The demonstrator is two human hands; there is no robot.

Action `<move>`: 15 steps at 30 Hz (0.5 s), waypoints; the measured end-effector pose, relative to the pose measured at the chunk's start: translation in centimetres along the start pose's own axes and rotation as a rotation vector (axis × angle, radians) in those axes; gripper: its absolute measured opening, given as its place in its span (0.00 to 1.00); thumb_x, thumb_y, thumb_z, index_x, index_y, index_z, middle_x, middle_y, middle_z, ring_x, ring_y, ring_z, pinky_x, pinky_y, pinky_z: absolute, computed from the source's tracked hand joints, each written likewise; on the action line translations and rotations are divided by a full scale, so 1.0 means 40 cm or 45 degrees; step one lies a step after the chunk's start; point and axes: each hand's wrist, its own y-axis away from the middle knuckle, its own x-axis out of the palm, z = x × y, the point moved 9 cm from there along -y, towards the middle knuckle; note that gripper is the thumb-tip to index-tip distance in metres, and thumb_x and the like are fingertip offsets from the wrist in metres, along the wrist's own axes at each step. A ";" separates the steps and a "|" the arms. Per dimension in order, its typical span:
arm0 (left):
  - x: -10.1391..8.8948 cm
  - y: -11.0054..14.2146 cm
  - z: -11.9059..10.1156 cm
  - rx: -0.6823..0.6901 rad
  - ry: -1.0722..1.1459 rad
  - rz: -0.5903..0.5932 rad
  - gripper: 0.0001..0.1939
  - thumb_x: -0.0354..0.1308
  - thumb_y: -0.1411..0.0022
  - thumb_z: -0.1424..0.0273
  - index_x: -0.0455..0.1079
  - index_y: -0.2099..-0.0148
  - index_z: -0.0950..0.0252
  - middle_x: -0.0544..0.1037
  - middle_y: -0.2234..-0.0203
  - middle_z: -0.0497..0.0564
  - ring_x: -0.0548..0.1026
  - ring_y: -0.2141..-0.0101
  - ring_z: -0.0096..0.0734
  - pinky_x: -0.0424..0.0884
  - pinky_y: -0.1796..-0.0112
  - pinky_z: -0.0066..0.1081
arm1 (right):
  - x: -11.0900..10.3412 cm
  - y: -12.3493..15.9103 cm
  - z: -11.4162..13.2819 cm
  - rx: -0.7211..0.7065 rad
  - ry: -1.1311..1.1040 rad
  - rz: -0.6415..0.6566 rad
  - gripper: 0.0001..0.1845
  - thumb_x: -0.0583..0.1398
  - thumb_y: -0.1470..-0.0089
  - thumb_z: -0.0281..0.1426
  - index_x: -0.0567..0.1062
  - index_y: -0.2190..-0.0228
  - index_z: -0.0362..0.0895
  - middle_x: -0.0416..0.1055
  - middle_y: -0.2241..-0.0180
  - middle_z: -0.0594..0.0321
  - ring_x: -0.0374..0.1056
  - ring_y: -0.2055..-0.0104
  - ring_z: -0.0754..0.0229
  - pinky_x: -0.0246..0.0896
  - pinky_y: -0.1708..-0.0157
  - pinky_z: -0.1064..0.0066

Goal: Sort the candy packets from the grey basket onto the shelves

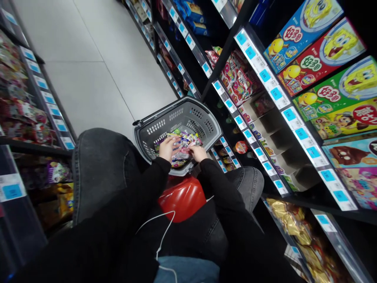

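Head view: bagged sweets (pixel 26 118) sit left of the grey shopping basket (pixel 216 129). Left hand (pixel 170 148) is inside the basket, fingers bent at the pile of small candy packets (pixel 188 137) in it; can't tell if its grip is closed on one. Right hand (pixel 198 153) is at the pile's right side, fingers curled; grip unclear too. I'd pinch one packet by its sealed edge, wrists over the rim. Right of basket: cardboard display tray (pixel 285 145), dark-red packs in its far compartment; farther right, SpongeBob snack boxes (pixel 326 51).
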 end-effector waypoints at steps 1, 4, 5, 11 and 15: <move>-0.001 -0.001 0.003 -0.017 -0.003 0.005 0.09 0.57 0.49 0.72 0.71 0.64 0.67 0.78 0.65 0.55 0.72 0.76 0.24 0.71 0.74 0.26 | 0.017 -0.010 -0.008 0.058 0.016 0.008 0.08 0.57 0.43 0.27 0.75 0.62 0.40 0.75 0.63 0.61 0.69 0.62 0.61 0.62 0.59 0.67; -0.005 -0.004 0.008 -0.059 -0.013 0.022 0.09 0.58 0.50 0.72 0.71 0.64 0.68 0.78 0.66 0.55 0.73 0.76 0.25 0.72 0.73 0.27 | 0.042 -0.031 -0.043 0.257 0.054 -0.021 0.09 0.57 0.42 0.31 0.73 0.63 0.38 0.72 0.62 0.60 0.69 0.60 0.61 0.64 0.56 0.62; -0.005 -0.005 0.009 -0.069 -0.013 0.029 0.09 0.58 0.50 0.72 0.71 0.64 0.68 0.78 0.66 0.54 0.73 0.76 0.25 0.72 0.73 0.27 | 0.035 -0.035 -0.057 0.311 0.057 -0.056 0.09 0.57 0.42 0.30 0.72 0.62 0.37 0.71 0.61 0.58 0.68 0.58 0.60 0.63 0.55 0.61; 0.005 -0.004 0.026 -0.151 -0.028 0.065 0.08 0.59 0.51 0.71 0.72 0.65 0.67 0.78 0.67 0.54 0.73 0.76 0.26 0.72 0.73 0.28 | -0.290 -0.031 -0.190 0.515 0.035 -0.564 0.19 0.45 0.43 0.20 0.67 0.54 0.36 0.65 0.53 0.45 0.60 0.49 0.52 0.53 0.46 0.56; 0.021 0.000 0.041 -0.199 -0.057 0.113 0.08 0.59 0.51 0.71 0.73 0.66 0.66 0.79 0.66 0.53 0.73 0.76 0.26 0.72 0.73 0.28 | -0.668 0.057 -0.323 0.606 0.031 -1.334 0.20 0.43 0.45 0.21 0.67 0.55 0.38 0.62 0.52 0.43 0.59 0.46 0.49 0.52 0.45 0.51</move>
